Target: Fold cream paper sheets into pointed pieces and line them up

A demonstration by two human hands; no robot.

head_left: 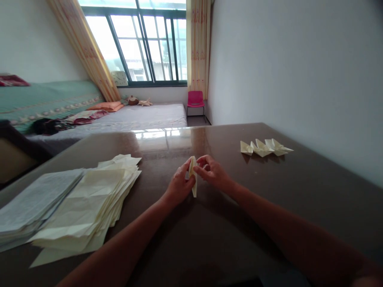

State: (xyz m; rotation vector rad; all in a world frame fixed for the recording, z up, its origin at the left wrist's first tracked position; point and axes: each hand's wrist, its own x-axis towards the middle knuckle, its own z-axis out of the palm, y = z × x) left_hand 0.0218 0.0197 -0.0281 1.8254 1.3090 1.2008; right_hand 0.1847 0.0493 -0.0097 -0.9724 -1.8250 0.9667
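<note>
A narrow piece of folded cream paper (pixel 194 190) stands on edge over the middle of the table. My left hand (pixel 180 182) grips it from the left, thumb on the near side and fingers along the far side. From the right, my right hand (pixel 212 170) has its thumb and curled forefinger at the paper's upper part, pinching at its edge. The exact contact of the right fingertips is partly hidden. Several finished folded paper pieces (pixel 263 148), pointed in shape, sit in a row at the right of the table.
On the left lie a stack of creased cream sheets (pixel 89 203) and a pile of printed papers (pixel 38 195). The glossy brown table (pixel 239 239) reaches toward a white wall (pixel 293 71). Beyond are a bed (pixel 155 115), a pink chair (pixel 195 99) and a window.
</note>
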